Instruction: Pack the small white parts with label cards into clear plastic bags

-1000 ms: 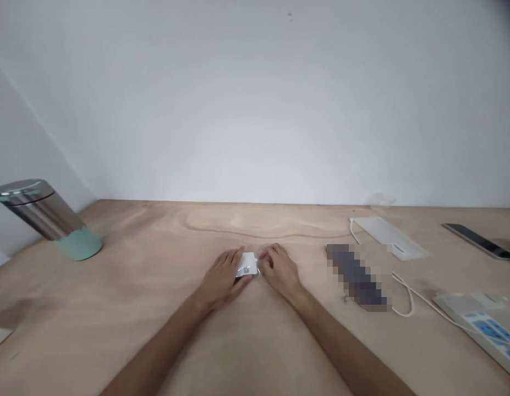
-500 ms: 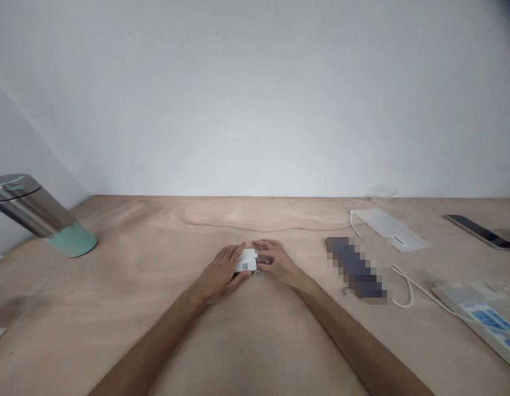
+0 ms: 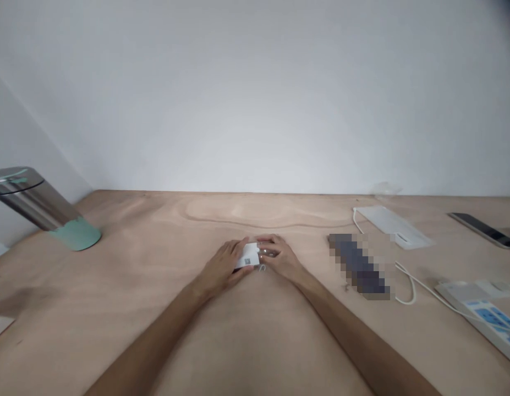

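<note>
Between my hands, at the middle of the table, lies a small white card (image 3: 250, 254) with a square printed code on it. My left hand (image 3: 225, 263) grips its left side, fingers over the far edge and thumb along the near edge. From the right, the curled fingers of my right hand (image 3: 281, 258) close around a clear, shiny piece (image 3: 268, 252) at the card's right edge; its kind is not plain. A small pale loop (image 3: 262, 268) sticks out below it, near the right fingers.
A steel tumbler with a green base (image 3: 52, 212) stands at the left. To the right lie a pixelated dark object (image 3: 357, 267), a white cable (image 3: 412, 286), a translucent white sleeve (image 3: 397, 228), a phone (image 3: 483, 230) and a package with blue print (image 3: 481, 311). A wall closes the back.
The view has shifted slightly, so everything on the table sits a little higher and further right. Both hands keep nearly the same hold, and the card looks slightly more tilted.
</note>
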### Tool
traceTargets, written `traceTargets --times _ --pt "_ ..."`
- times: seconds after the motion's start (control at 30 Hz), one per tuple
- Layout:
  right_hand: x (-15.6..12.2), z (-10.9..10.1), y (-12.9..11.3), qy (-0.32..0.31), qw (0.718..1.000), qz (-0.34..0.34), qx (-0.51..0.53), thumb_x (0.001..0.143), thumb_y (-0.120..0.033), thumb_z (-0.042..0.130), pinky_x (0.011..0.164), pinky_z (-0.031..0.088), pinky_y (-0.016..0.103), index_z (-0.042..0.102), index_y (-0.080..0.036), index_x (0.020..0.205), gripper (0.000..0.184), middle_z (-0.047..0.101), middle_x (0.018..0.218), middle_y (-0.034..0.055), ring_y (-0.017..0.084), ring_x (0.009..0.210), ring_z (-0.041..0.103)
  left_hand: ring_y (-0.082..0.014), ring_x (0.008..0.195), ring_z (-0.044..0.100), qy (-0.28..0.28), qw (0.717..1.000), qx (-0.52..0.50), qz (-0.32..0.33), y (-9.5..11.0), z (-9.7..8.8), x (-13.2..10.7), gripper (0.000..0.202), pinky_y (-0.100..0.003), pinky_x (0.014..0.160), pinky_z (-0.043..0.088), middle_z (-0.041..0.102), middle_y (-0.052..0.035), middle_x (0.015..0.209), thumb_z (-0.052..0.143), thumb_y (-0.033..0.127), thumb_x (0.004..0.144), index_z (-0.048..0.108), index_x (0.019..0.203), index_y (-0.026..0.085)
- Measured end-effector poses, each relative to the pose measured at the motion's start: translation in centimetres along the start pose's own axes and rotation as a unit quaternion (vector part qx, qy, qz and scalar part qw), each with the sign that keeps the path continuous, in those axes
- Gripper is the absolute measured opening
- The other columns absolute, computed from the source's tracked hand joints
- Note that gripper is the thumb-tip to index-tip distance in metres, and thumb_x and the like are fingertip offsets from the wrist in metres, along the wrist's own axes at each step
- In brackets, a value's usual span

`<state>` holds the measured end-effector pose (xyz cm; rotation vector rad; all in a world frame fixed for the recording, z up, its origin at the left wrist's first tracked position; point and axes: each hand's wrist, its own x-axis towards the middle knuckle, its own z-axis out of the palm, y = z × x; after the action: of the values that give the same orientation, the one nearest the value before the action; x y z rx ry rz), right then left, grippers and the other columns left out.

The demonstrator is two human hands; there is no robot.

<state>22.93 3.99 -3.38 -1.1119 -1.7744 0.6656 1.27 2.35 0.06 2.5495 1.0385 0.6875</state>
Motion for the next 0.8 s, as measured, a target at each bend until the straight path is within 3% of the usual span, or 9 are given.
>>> traceTargets --times 0.13,0.3,0.6,0.8 --pt "0.0 -0.3 -0.3 -0.016 1.000 -0.007 0.009 0.072 -0.026 0.073 0.080 0.051 0.034 0.073 -0.025 0.089 0.017 0.063 0.099 0.0058 0.020 0.096 0.058 -0.0270 0.117 0.044 -0.003 1.000 -0.012 0.004 -0.3 -0.2 0.0 0.055 -0.047 0.101 0.039 0.048 -0.0123 0.129 0.046 0.044 0.091 0.032 0.140 0.024" --pt "0.0 -0.2 -0.3 -0.019 0.991 -0.067 -0.117 0.070 -0.016 0.073 0.085 0.045 0.039 0.073 -0.024 0.088 0.020 0.063 0.089 0.0046 0.021 0.091 0.056 -0.0267 0.118 0.043 -0.008 1.000 -0.029 -0.009 -0.4 -0.2 0.0 0.056 -0.047 0.101 0.039 0.047 -0.0120 0.128 0.047 0.044 0.090 0.031 0.140 0.024" --pt "-0.5 -0.1 -2.1 -0.007 0.975 -0.062 -0.213 0.071 -0.016 0.071 0.077 0.047 0.037 0.072 -0.025 0.093 0.023 0.057 0.088 0.0059 0.022 0.086 0.051 -0.0264 0.119 0.041 -0.007 0.998 -0.055 -0.004 -0.5 -0.1 0.0 0.057 -0.046 0.103 0.037 0.046 -0.0118 0.129 0.051 0.043 0.089 0.033 0.140 0.024" --pt "-0.3 0.0 -1.7 -0.034 0.986 -0.057 -0.154 0.072 -0.011 0.066 0.097 0.040 0.046 0.072 -0.025 0.085 0.020 0.052 0.125 0.0066 0.026 0.118 0.044 -0.0260 0.120 0.041 -0.015 0.997 -0.069 -0.014 -0.2 -0.2 -0.1 0.059 -0.044 0.102 0.039 0.045 -0.0109 0.131 0.053 0.041 0.088 0.031 0.140 0.026"
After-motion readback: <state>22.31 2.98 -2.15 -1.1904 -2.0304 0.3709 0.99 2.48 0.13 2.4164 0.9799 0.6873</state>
